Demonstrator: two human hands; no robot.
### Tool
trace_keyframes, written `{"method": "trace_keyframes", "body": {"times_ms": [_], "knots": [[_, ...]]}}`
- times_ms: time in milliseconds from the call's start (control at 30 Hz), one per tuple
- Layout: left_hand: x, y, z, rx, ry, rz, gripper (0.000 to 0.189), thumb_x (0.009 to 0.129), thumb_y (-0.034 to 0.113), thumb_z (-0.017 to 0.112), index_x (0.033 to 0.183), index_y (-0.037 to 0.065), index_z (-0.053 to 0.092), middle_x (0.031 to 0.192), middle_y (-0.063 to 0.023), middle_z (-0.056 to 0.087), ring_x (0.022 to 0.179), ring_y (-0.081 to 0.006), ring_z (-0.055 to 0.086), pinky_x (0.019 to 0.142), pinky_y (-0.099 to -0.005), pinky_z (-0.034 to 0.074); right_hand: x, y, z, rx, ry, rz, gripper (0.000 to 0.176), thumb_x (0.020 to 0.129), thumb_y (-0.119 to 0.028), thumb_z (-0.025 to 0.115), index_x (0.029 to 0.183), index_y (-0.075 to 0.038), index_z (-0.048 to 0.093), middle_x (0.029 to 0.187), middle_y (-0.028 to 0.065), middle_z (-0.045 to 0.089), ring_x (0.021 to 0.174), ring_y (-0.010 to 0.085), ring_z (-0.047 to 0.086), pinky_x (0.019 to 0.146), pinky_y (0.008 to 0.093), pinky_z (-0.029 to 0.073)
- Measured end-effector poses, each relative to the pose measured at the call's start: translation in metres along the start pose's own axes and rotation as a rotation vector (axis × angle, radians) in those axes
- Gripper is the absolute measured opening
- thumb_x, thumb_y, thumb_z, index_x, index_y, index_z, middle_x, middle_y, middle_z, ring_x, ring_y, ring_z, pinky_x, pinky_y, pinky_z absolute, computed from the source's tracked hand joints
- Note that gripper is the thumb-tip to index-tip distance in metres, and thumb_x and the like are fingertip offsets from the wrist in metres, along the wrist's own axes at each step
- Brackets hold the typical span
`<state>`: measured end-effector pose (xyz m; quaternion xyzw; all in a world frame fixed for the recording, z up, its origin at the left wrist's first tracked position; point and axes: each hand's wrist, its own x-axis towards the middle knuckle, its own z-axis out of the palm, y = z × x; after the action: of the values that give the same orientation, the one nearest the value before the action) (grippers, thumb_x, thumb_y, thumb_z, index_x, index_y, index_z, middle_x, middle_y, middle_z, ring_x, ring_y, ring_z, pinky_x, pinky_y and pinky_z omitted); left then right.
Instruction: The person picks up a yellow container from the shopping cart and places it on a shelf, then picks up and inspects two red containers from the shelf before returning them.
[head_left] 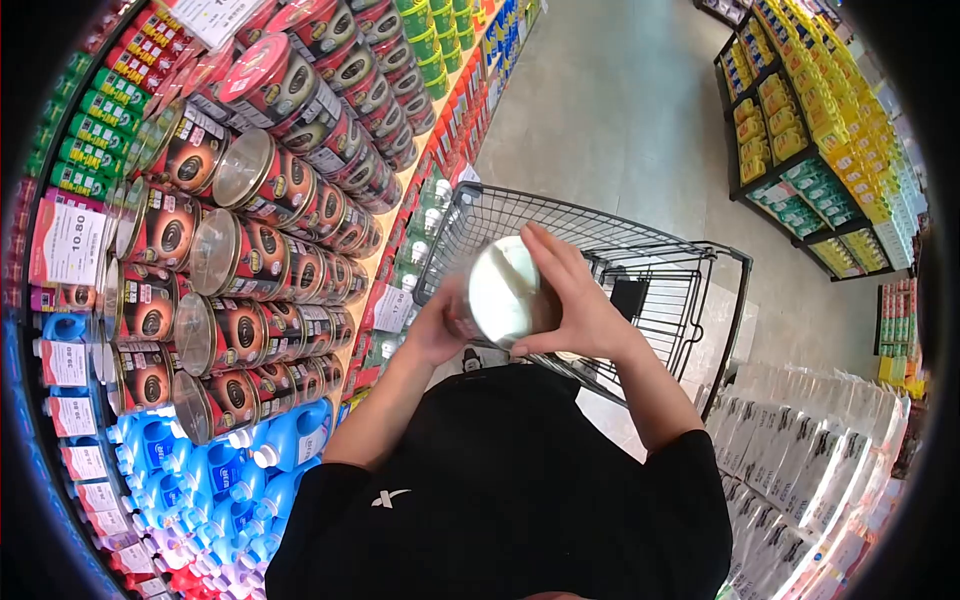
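Note:
A can [505,292] with a shiny, pale round end facing up is held between my two hands in front of my chest. My left hand [440,325] is closed around its left side, slightly smeared by motion. Around the right side, my right hand [578,295] grips it, with fingers over the far edge and the thumb at the near edge. Most of the can's body and its label are hidden. Behind and beneath the hands stands a wire shopping cart [560,215]; a black panel [628,298] shows inside it.
Shelves at left hold stacked dark red cans [265,260] with clear lids, price tags [75,240] and blue bottles [230,480]. The aisle floor [600,100] runs ahead. Yellow-packed shelves [800,110] stand far right; clear-wrapped packs [800,460] are stacked near right.

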<state>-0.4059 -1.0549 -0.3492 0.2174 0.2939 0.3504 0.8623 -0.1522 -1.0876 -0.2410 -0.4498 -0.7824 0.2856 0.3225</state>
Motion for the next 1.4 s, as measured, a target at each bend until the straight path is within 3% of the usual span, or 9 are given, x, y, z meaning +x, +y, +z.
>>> {"method": "trace_keyframes", "body": {"times_ms": [67,233,567,667,833,967,1167,1267,1400], "knots": [[-0.013,0.008,-0.004,-0.224,-0.255,0.025,0.072,0.102,0.061,0.043,0.156,0.012,0.035,0.152,-0.0126,0.048,0.139,-0.0303,0.048,0.114,-0.0505,0.04,0.006,0.01,0.005,0.214,0.07,-0.085,0.112,0.073,-0.042,0.088,0.16,-0.006,0.026,0.163,0.0214,0.027,0.149,0.0398,0.029,0.119,0.0516,0.028],[-0.024,0.011,-0.02,-0.644,-0.249,0.138,0.06,0.106,0.053,0.042,0.153,0.015,0.039,0.156,-0.0047,0.043,0.14,-0.0253,0.046,0.115,-0.0476,0.039,0.016,0.021,0.047,1.196,0.1,0.529,0.079,0.098,-0.044,0.063,0.158,-0.006,0.029,0.163,0.0158,0.029,0.146,0.034,0.034,0.11,0.0579,0.039],[-0.042,-0.001,0.016,0.107,0.107,0.653,0.055,0.108,0.026,0.051,0.157,0.014,0.029,0.149,-0.0077,0.045,0.136,-0.0222,0.047,0.113,-0.0415,0.04,0.018,0.088,0.127,2.046,0.092,0.436,0.051,0.102,-0.038,0.052,0.141,-0.005,0.052,0.135,0.0149,0.062,0.121,0.0302,0.062,0.105,0.0467,0.049],[-0.056,0.028,0.019,0.092,0.114,0.568,0.069,0.104,0.025,0.06,0.159,0.01,0.023,0.151,-0.012,0.041,0.14,-0.0214,0.042,0.115,-0.0388,0.036,0.018,0.1,0.119,1.975,0.119,0.503,0.052,0.102,-0.038,0.052,0.141,-0.003,0.052,0.132,0.0166,0.064,0.117,0.0313,0.064,0.103,0.0471,0.052],[-0.061,0.096,0.023,1.589,-0.028,0.69,0.129,0.067,0.04,0.094,0.162,0.008,0.013,0.161,-0.0221,0.03,0.151,-0.0278,0.028,0.122,-0.0411,0.024,0.023,0.103,0.097,1.812,-0.145,0.57,0.051,0.102,-0.035,0.051,0.141,-0.001,0.052,0.132,0.0168,0.064,0.113,0.0305,0.067,0.098,0.045,0.055],[-0.058,0.105,0.037,1.11,-0.295,0.281,0.138,0.067,0.027,0.096,0.163,0.005,-0.002,0.164,-0.0209,0.023,0.152,-0.0275,0.023,0.123,-0.0419,0.021,0.043,0.078,0.096,1.504,-0.164,0.808,0.055,0.104,-0.041,0.05,0.144,-0.004,0.05,0.137,0.0131,0.062,0.118,0.0268,0.064,0.099,0.0435,0.053],[-0.037,0.084,-0.003,0.808,-0.057,0.509,0.123,0.074,0.015,0.089,0.164,0.009,0.005,0.156,-0.0168,0.036,0.144,-0.0276,0.037,0.121,-0.0407,0.026,0.05,0.034,0.077,1.696,-0.277,0.556,0.069,0.104,-0.05,0.048,0.159,-0.015,0.028,0.148,0.0106,0.051,0.13,0.0248,0.054,0.103,0.047,0.048],[-0.034,0.072,-0.01,0.546,0.072,0.551,0.111,0.08,0.01,0.085,0.16,0.007,0.009,0.15,-0.0179,0.041,0.138,-0.0273,0.044,0.115,-0.0422,0.036,0.048,0.015,0.078,1.141,-0.204,0.512,0.085,0.101,-0.056,0.054,0.162,-0.013,0.016,0.152,0.0113,0.046,0.129,0.024,0.054,0.104,0.0522,0.045],[-0.028,0.054,-0.031,0.604,0.171,0.521,0.103,0.08,0.016,0.088,0.152,0.006,0.016,0.14,-0.0182,0.047,0.13,-0.0272,0.051,0.109,-0.0426,0.045,0.049,0.02,0.097,1.076,-0.109,0.429,0.092,0.092,-0.026,0.075,0.161,-0.008,0.017,0.144,0.0104,0.051,0.13,0.023,0.052,0.109,0.0417,0.043]]}}
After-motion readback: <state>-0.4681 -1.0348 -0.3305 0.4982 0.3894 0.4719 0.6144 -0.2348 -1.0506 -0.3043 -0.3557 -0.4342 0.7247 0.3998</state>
